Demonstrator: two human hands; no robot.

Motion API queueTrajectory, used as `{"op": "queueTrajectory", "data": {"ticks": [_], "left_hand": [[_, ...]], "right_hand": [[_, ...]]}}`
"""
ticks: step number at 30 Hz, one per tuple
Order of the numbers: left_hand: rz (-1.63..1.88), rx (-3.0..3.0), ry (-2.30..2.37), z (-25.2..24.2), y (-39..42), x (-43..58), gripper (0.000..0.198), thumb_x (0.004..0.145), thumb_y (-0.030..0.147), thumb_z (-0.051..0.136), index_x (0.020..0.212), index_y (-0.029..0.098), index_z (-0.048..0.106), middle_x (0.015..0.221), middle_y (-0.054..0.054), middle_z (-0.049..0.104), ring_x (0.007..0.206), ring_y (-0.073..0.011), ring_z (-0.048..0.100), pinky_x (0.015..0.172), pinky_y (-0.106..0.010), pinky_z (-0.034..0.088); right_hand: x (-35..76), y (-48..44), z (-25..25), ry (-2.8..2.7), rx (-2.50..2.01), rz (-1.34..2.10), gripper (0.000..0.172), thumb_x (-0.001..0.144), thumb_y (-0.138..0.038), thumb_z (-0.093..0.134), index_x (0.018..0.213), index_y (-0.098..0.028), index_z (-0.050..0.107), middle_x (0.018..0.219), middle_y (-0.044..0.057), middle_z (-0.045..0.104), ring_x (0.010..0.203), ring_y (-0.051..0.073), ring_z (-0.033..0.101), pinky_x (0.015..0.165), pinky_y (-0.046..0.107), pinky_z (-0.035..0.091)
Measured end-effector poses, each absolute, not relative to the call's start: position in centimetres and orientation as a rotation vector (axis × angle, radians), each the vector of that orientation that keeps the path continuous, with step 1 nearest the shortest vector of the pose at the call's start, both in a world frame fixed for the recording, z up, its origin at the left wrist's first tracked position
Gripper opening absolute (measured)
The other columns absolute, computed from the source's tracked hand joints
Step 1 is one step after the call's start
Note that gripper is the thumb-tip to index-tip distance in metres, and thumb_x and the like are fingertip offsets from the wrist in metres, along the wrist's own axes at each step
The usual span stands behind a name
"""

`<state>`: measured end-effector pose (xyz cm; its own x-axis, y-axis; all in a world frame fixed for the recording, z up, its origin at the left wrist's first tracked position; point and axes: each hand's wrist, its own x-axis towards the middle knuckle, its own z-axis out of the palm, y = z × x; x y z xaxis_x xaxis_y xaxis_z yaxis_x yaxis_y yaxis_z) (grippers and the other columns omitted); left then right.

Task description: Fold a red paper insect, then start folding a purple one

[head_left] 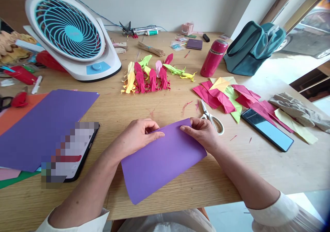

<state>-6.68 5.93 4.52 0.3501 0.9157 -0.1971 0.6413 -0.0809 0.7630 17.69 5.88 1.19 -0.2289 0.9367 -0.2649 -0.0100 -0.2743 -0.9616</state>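
Observation:
A purple sheet of paper (161, 161) lies folded over on the wooden table (180, 185), reaching past the near edge. My left hand (139, 135) pinches its far left part, fingers closed on the paper. My right hand (202, 132) holds the far right corner, fingers pressed on the fold. White-handled scissors (212, 118) lie just beyond my right hand.
Folded paper figures (151, 75) stand mid-table. Pink and yellow paper scraps (227, 94) and a phone (266, 129) lie right. A larger purple sheet (48, 125) and a tablet (73, 154) lie left. A fan (72, 36), a red bottle (213, 58) and a teal bag (254, 46) stand behind.

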Motion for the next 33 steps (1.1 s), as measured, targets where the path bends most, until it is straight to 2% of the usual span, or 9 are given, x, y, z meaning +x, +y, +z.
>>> {"op": "queueTrajectory", "data": {"ticks": [3,7,14,21,27,30,33], "left_hand": [[0.447,1.781,1.339,4.5,5.9,-6.7,0.036,0.089,0.049,0.055,0.076,0.019,0.071,0.077,-0.001,0.068,0.070,-0.0160,0.059,0.059,-0.025,0.041],[0.421,1.659,1.348,4.6,5.9,-6.7,0.036,0.088,0.049,0.056,0.076,0.018,0.070,0.075,0.000,0.066,0.066,-0.0152,0.057,0.056,-0.024,0.040],[0.466,1.657,1.390,4.9,6.2,-7.3,0.041,0.088,0.047,0.051,0.062,0.017,0.058,0.064,0.002,0.053,0.059,-0.0122,0.048,0.053,-0.023,0.034],[0.499,1.571,1.439,3.9,7.0,-8.4,0.032,0.079,0.047,0.064,0.075,0.016,0.068,0.068,0.001,0.060,0.062,-0.0132,0.050,0.056,-0.023,0.034],[0.600,1.544,1.526,3.5,7.2,-8.3,0.030,0.074,0.047,0.070,0.067,0.018,0.065,0.061,0.002,0.056,0.057,-0.0123,0.046,0.052,-0.024,0.031],[0.615,1.526,1.536,3.6,7.2,-8.2,0.031,0.072,0.047,0.071,0.064,0.018,0.063,0.058,0.003,0.056,0.054,-0.0114,0.044,0.051,-0.024,0.031],[0.629,1.526,1.567,3.5,7.2,-8.2,0.034,0.072,0.049,0.071,0.062,0.018,0.061,0.055,0.004,0.052,0.051,-0.0105,0.042,0.049,-0.023,0.029]], "right_hand": [[17.6,5.9,1.2,-1.219,-1.248,1.578,0.045,0.058,-0.054,0.090,0.065,-0.020,0.061,0.062,-0.003,0.062,0.052,0.011,0.051,0.047,0.025,0.041],[17.6,5.9,1.1,-1.192,-1.195,1.598,0.045,0.059,-0.053,0.090,0.068,-0.021,0.061,0.066,-0.003,0.063,0.055,0.011,0.054,0.050,0.025,0.044],[17.9,5.9,0.8,-1.293,-1.148,1.608,0.040,0.068,-0.050,0.087,0.086,-0.021,0.066,0.081,0.001,0.069,0.067,0.015,0.063,0.059,0.026,0.051],[18.1,5.9,0.3,-1.368,-1.065,1.602,0.038,0.077,-0.049,0.082,0.101,-0.024,0.065,0.091,0.002,0.069,0.076,0.017,0.064,0.064,0.027,0.052],[18.7,6.0,0.2,-1.501,-1.144,1.483,0.050,0.078,-0.055,0.078,0.115,-0.025,0.064,0.103,0.005,0.070,0.082,0.019,0.064,0.067,0.029,0.051],[19.1,6.1,0.3,-1.556,-1.181,1.412,0.054,0.079,-0.057,0.077,0.120,-0.025,0.064,0.098,0.004,0.068,0.077,0.017,0.062,0.064,0.028,0.048],[19.4,6.1,0.5,-1.595,-1.159,1.380,0.053,0.081,-0.056,0.076,0.122,-0.025,0.063,0.097,0.004,0.066,0.078,0.017,0.061,0.068,0.029,0.049]]}}
